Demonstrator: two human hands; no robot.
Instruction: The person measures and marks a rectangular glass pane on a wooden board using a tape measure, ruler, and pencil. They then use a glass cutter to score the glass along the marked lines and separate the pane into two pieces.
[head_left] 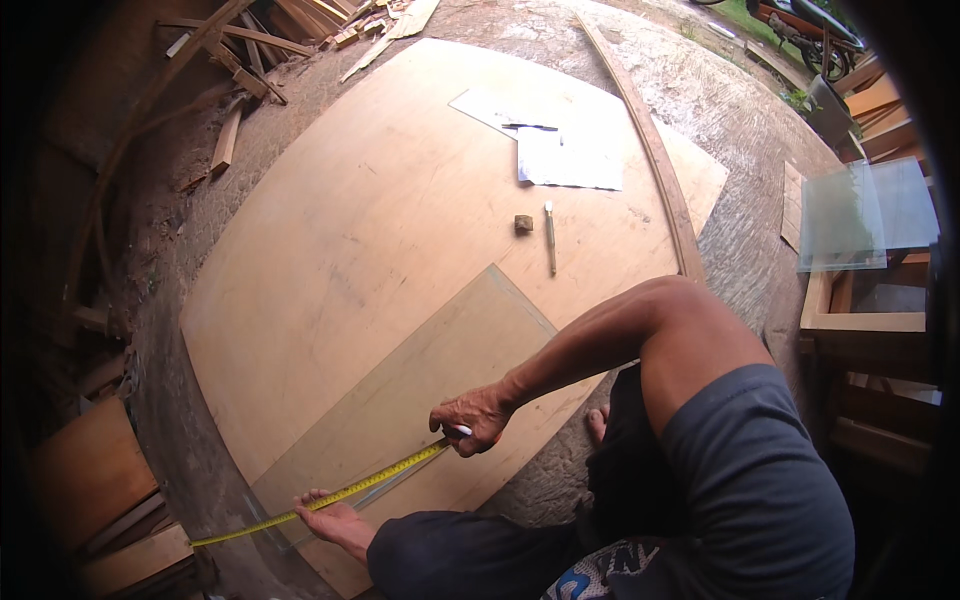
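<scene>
Tape measure (385,475), its yellow steel blade printed with dark graduations too small to read, stretches across the lower end of a clear, straight-edged glass sheet (420,365) and past it at lower left. The right hand (471,418) has its fingers curled in, gripping the blade's end along with a small white item. The blade lies along the upturned left hand (330,518); whether those fingers pinch it, I cannot tell. Beneath is a smooth, scuffed plywood surface (330,200), carrying white papers (570,162) without legible writing, a dark rough block (523,225) and a slim brass-coloured tool (551,245).
</scene>
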